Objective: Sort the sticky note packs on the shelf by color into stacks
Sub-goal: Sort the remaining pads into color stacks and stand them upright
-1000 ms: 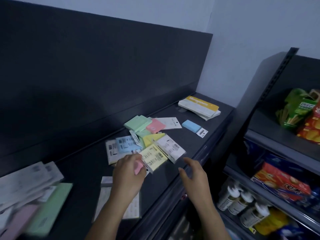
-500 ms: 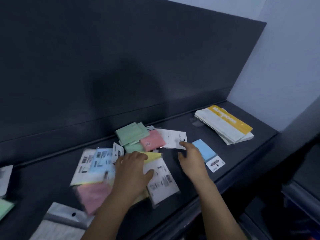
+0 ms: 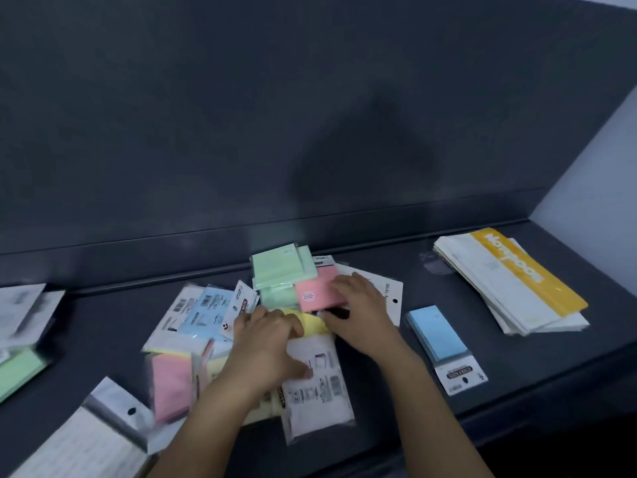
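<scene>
Left hand [image 3: 265, 350] part-hides yellow pack [image 3: 313, 322]; right hand [image 3: 362, 315] grips pink pack [image 3: 315, 294].

Packs jumbled mid-shelf [image 3: 517, 367]. Green packs [image 3: 282, 267] stacked at back; pink pack [image 3: 315, 294] overlapping them, tilted; yellow pack [image 3: 310, 322] just in front. Blue pack [image 3: 210, 307] left, barcode side up. Second pink pack [image 3: 170, 384] front-left, blurred. Lone blue pack [image 3: 436, 334] flat, apart at right.

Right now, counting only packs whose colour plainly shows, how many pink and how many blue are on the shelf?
Pink packs: 2, one under the right hand
Blue packs: 2
Total: 4
</scene>
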Tool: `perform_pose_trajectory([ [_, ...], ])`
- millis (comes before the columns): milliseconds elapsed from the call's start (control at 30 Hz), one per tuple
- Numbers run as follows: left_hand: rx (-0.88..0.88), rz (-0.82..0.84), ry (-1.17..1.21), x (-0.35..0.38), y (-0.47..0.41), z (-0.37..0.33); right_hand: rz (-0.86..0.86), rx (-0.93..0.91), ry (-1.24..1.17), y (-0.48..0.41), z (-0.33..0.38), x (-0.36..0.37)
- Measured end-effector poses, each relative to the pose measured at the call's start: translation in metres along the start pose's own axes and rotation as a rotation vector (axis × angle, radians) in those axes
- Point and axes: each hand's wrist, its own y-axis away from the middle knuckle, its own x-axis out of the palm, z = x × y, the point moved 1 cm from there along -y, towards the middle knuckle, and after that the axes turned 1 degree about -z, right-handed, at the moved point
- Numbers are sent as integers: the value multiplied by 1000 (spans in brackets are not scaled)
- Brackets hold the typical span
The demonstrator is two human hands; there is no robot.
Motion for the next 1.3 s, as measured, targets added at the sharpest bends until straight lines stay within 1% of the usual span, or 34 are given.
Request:
perform_pose_trajectory([
  [67,-13,17,-3,-3,-1,-2,51,-31,49,-2,2,5],
  [133,-14,46,-53,-6,-2,-4,57,-65,90,-7,3,7],
  [267,-47,151,-253,-6,1,-9,25,-91,110,-18,11,5],
  [367,-52,185,-318,-4,5,-14,-72,-143,191,-18,13,2],
  [467,-36,182,-241,-12,9,-15,-214,-206,104,-13,16,-7],
  [500,-25,148,-173,-16,11,-14,-256,-209,51,-11,16,-11],
  [533,-9,79,-77,-22,14,-12,-294,-194,-23,-7,17,-15],
  [567,20,-25,37,-29,16,-8,-328,-165,-109,-4,18,-19],
  [633,149,-344,245,-47,22,0,-386,-95,-293,2,20,-27],
  [700,318,-641,306,-68,28,6,-431,-9,-546,6,26,-34],
  [733,386,-742,290,-75,31,10,-451,35,-686,7,31,-38],
  [767,414,-816,275,-80,33,14,-474,77,-811,7,36,-41],
  [800,402,-869,288,-82,34,19,-495,118,-911,8,42,-43],
  [833,355,-907,342,-83,36,25,-508,158,-987,7,46,-44],
  [933,144,-953,643,-74,46,46,-480,291,-1164,6,59,-38],
  [967,105,-958,756,-71,49,55,-448,349,-1233,6,64,-32],
  [1033,60,-960,947,-67,59,73,-342,455,-1378,4,76,-20],
  [1100,-28,-1001,1042,-66,71,91,-205,496,-1498,1,97,-3],
  [1200,-187,-1115,1131,-63,92,117,-42,475,-1599,-3,131,19],
  [1300,-316,-1249,1180,-65,135,151,110,441,-1602,1,184,46],
])
